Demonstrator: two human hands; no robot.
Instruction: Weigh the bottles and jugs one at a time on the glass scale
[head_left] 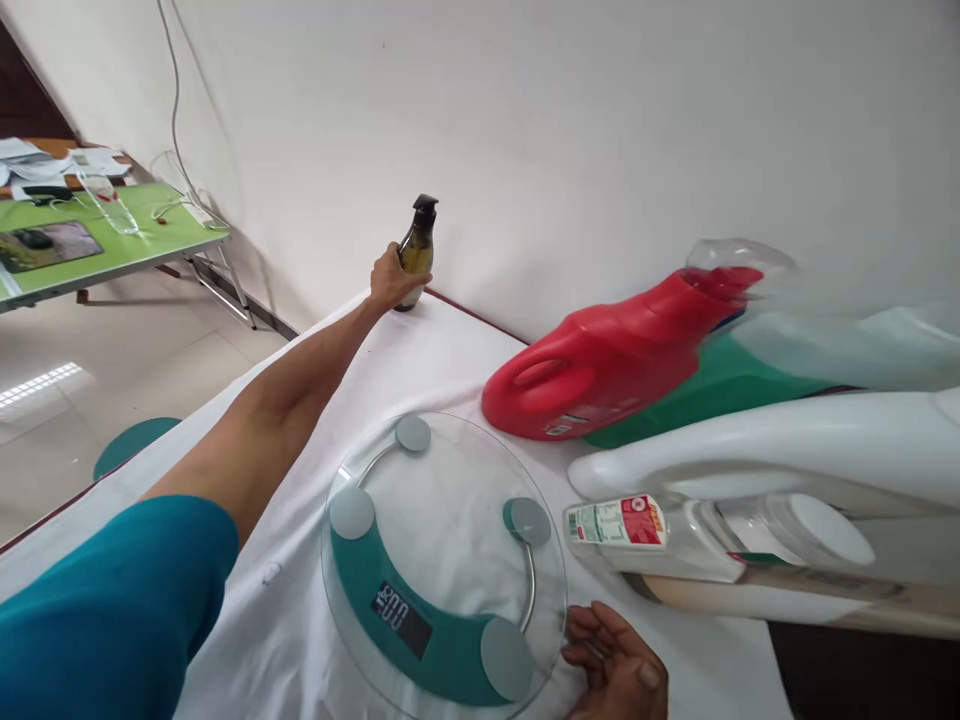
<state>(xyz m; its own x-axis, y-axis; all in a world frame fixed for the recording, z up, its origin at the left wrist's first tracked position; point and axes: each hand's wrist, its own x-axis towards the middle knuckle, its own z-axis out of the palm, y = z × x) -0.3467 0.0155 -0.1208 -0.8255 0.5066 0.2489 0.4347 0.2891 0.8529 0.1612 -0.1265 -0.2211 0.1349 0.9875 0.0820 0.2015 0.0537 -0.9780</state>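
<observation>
Counted from my end: one pump bottle (418, 255), one round glass scale (409, 585) with four grey discs (507, 657), one red jug (600, 365). Left hand (390, 278) is wrapped around the pump bottle, at the white cloth (469, 350)'s far corner near the wall (600, 120). Right hand (622, 665): fingers loosely curled, beside the scale's right edge; I cannot tell if they touch it.

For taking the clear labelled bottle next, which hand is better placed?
Probably the right hand: it looks empty, beside the scale, and is nearer the clear labelled bottle. The left hand holds the pump bottle farther away.
</observation>
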